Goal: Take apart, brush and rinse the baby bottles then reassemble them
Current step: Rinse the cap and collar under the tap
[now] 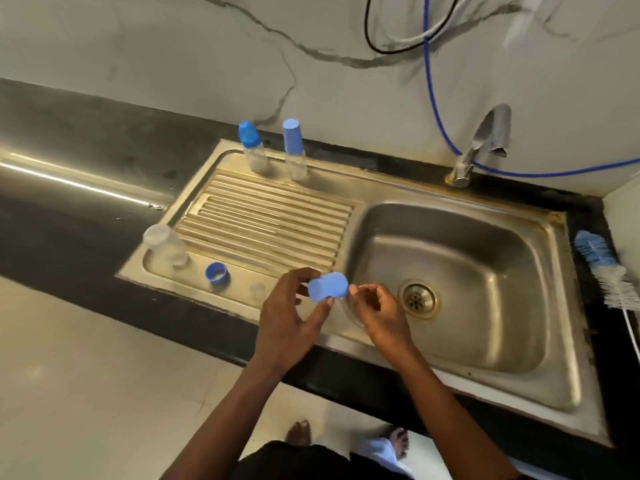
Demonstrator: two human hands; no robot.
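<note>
Two hands, head view: I am pinching the blue cap (pixel 327 287) between left hand (pixel 289 313) thumb and fingertips over the sink (pixel 460 258) front rim. The right hand (pixel 382 310) is curling round a blurred clear bottle (pixel 351 311). I am judging a straight pull, with the bottle steady, as best.

A pale wall (pixel 173 46) veined with grey rises behind a black desk (pixel 69 140) that reflects a bright streak of light. A steel sink (pixel 502 323) with a ribbed drainboard (pixel 270 220) is set into it, under a tap (pixel 485 143) and a blue hose (pixel 430 81). The floor (pixel 86 375) is pale.
</note>
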